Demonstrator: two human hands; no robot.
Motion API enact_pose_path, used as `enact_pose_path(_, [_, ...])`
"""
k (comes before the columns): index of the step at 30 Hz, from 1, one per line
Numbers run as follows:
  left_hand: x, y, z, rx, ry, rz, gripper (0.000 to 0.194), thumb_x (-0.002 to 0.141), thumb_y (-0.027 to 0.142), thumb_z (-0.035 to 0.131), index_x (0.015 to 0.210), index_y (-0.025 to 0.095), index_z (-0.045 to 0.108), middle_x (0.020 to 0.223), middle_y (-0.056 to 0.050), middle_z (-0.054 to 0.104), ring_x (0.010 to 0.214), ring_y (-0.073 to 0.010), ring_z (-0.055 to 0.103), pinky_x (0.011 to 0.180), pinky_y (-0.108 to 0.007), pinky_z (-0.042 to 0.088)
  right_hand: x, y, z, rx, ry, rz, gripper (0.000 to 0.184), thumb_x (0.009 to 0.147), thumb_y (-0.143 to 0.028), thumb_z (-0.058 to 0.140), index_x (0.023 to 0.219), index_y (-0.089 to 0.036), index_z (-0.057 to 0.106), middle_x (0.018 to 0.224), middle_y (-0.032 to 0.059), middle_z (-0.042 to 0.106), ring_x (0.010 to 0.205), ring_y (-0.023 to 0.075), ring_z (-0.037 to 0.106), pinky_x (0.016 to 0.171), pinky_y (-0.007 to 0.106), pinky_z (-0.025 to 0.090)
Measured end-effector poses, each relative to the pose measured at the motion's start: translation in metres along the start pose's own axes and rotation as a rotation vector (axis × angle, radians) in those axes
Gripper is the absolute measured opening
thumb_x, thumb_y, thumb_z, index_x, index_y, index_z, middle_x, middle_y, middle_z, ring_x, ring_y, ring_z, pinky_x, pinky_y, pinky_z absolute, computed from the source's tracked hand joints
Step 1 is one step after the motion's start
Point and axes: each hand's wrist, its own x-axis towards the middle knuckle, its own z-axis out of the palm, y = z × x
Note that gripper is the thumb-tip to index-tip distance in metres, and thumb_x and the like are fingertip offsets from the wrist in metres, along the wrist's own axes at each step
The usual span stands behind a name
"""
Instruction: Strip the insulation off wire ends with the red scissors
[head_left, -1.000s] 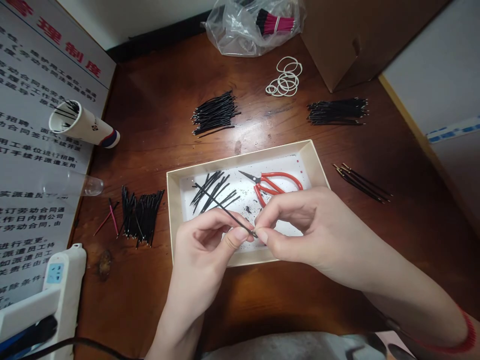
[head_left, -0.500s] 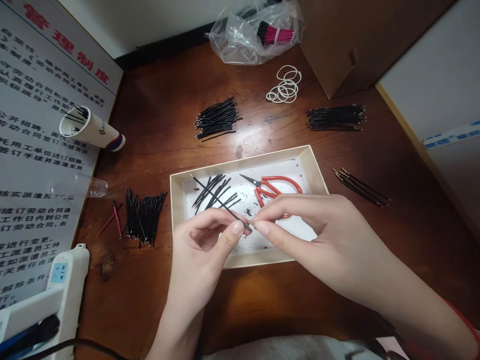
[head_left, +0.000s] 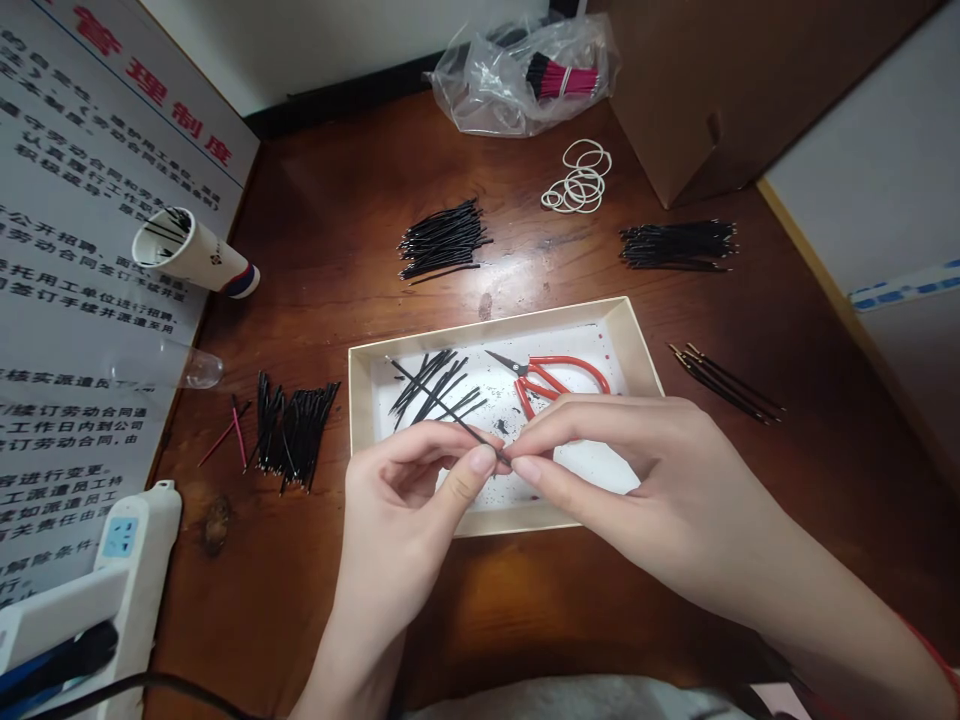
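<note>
Over the shallow cardboard box [head_left: 637,335], my left hand [head_left: 420,510] pinches a thin black wire [head_left: 442,403] between thumb and forefinger. The wire slants up and to the left out of the pinch. My right hand [head_left: 622,480] is closed, with its thumb and forefinger pressed together at the wire's near end; that tip is mostly hidden by the fingers. Inside the box, red-handled scissors [head_left: 559,370] lie open-bladed behind my right hand. Several loose black wires [head_left: 427,385] and small dark scraps rest on the box's white bottom.
Black wire bundles lie at the left [head_left: 296,430], back [head_left: 442,240] and right [head_left: 679,245]. Beyond are rubber bands [head_left: 581,180] and a plastic bag [head_left: 487,90]. A paper cup [head_left: 199,255] and power strip [head_left: 142,530] stand left; a brown carton [head_left: 720,80] stands back right.
The view has shifted slightly, so the table things sit a little lower and further right. My right fingertips have closed onto the wire's near end, where a small gap showed before.
</note>
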Motion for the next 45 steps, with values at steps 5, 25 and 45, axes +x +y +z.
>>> enact_pose_path(5, [0.0, 0.0, -0.002, 0.07, 0.02, 0.03, 0.013, 0.081, 0.012, 0.074, 0.074, 0.023, 0.075, 0.071, 0.004, 0.076, 0.067, -0.0094, 0.07, 0.065, -0.014, 0.054, 0.001, 0.002, 0.002, -0.032, 0.014, -0.059, 0.015, 0.083, -0.005, 0.068, 0.081, -0.02, 0.071, 0.075, -0.008, 0.073, 0.069, 0.0052, 0.065, 0.067, 0.014, 0.049])
enact_pose_path(25, [-0.003, -0.014, -0.003, 0.599, -0.017, 0.406, 0.009, 0.083, 0.014, 0.07, 0.081, 0.023, 0.072, 0.078, 0.003, 0.074, 0.07, -0.0134, 0.068, 0.066, -0.021, 0.052, -0.001, 0.016, 0.0, -0.288, -0.069, -0.287, 0.013, 0.086, -0.005, 0.064, 0.074, -0.009, 0.065, 0.069, 0.002, 0.064, 0.066, 0.0111, 0.056, 0.065, 0.023, 0.042])
enact_pose_path(45, [-0.002, -0.017, 0.002, 0.553, 0.101, 0.348, 0.003, 0.082, 0.02, 0.073, 0.084, 0.022, 0.073, 0.083, 0.001, 0.076, 0.077, -0.0156, 0.069, 0.071, -0.025, 0.05, -0.001, 0.018, 0.011, -0.256, 0.203, -0.37, 0.014, 0.086, -0.006, 0.062, 0.075, -0.015, 0.063, 0.071, -0.0007, 0.065, 0.067, 0.0109, 0.057, 0.069, 0.024, 0.047])
